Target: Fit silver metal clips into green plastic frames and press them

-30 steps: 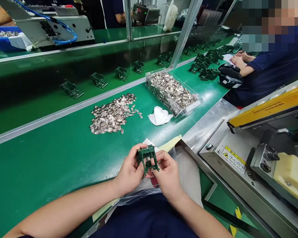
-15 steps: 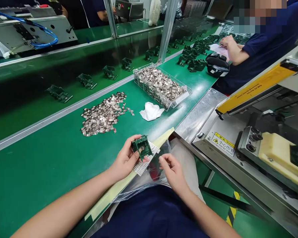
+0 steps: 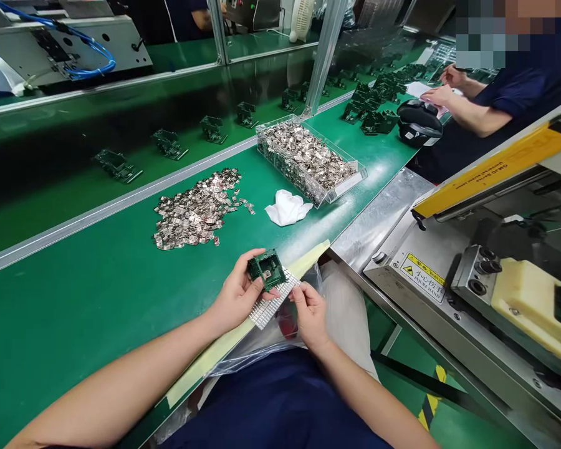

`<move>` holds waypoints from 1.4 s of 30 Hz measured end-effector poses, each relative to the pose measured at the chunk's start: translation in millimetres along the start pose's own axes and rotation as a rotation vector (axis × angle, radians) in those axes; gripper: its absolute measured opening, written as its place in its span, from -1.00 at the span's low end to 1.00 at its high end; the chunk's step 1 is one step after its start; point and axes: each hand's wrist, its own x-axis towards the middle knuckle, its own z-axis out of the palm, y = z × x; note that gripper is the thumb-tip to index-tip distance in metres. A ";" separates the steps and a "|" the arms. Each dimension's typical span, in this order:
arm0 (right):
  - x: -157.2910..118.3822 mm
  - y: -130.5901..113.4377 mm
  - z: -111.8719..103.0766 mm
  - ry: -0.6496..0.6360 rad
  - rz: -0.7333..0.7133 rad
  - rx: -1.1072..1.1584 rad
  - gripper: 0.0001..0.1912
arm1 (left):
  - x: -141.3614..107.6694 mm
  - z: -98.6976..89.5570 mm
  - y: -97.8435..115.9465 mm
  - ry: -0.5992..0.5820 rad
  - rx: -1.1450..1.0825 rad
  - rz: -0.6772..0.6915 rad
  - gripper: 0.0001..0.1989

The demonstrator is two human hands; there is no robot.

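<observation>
Stretching beneath the clear box (image 3: 350,183), the green desk (image 3: 98,293) is the largest thing. The box brims with metal bits (image 3: 303,149); left of it spreads a pile of bits (image 3: 191,212). Well on its near side are the left hand (image 3: 236,293) and right hand (image 3: 312,315). Nearer than the box too, a gridded sheet (image 3: 273,305) has the right fingertips bent close at its edge; whether they pinch anything, I cannot tell. Just before the box lies a white cloth (image 3: 287,208). Farther forward of it, a green frame (image 3: 273,268) is pinched between left thumb and fingers.
</observation>
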 end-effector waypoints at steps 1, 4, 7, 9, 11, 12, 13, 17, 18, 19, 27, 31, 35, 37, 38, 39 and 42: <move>-0.5 2.3 -0.3 -0.009 -0.017 -0.028 -0.60 | 0.4 0.2 0.0 0.000 -0.001 -0.004 -0.51; -1.6 12.5 -0.6 -0.081 -0.047 -0.110 -0.58 | 0.9 1.1 0.3 0.005 -0.004 -0.010 -0.50; -2.6 22.3 -3.3 -0.246 -0.021 -0.187 -0.57 | 1.2 1.6 0.5 0.015 -0.008 0.005 -0.48; -3.8 21.8 -9.2 -0.370 0.017 -0.250 -0.61 | 1.1 1.7 1.0 0.020 -0.001 0.004 -0.47; -5.2 11.2 -18.4 -0.467 0.042 -0.314 -0.65 | 0.6 1.8 2.1 0.018 0.008 -0.011 -0.46; -5.6 1.9 -23.5 -0.507 0.051 -0.342 -0.66 | 0.1 1.9 2.8 0.015 0.011 -0.017 -0.46; -5.4 -9.7 -28.3 -0.531 0.065 -0.363 -0.68 | -0.4 2.1 3.6 0.009 0.015 -0.020 -0.46; 2.1 -62.7 -33.9 -0.401 0.044 -0.360 -0.79 | -3.0 2.8 6.4 -0.021 0.025 0.014 -0.50; 5.7 -73.2 -30.9 -0.344 -0.010 -0.346 -0.80 | -3.4 2.9 6.9 -0.025 0.025 0.029 -0.51; 9.5 -81.4 -26.5 -0.300 -0.077 -0.332 -0.81 | -3.7 2.9 7.2 -0.026 0.028 0.046 -0.53; 22.3 -86.7 16.5 -0.167 -0.266 -0.227 -0.86 | -3.8 -0.6 3.1 -0.109 0.061 0.119 -0.55; 21.1 -82.3 21.1 -0.126 -0.263 -0.284 -0.85 | -4.5 -0.7 4.0 -0.133 0.093 0.138 -0.58; 23.1 -77.7 21.0 -0.118 -0.205 -0.304 -0.76 | -5.5 -1.6 4.4 -0.132 0.128 0.143 -0.58; 23.9 -75.9 20.4 -0.124 -0.092 -0.208 -0.71 | -5.9 -2.7 3.6 -0.135 0.136 0.144 -0.57; 24.1 -75.5 19.4 -0.133 -0.017 -0.126 -0.69 | -6.0 -3.1 3.4 -0.140 0.131 0.147 -0.57; 24.3 -75.6 17.7 -0.145 0.051 -0.039 -0.68 | -6.1 -3.3 3.4 -0.141 0.120 0.149 -0.56; 25.0 -77.4 8.2 -0.148 0.111 0.113 -0.66 | -6.0 -1.8 5.4 -0.154 0.055 0.149 -0.54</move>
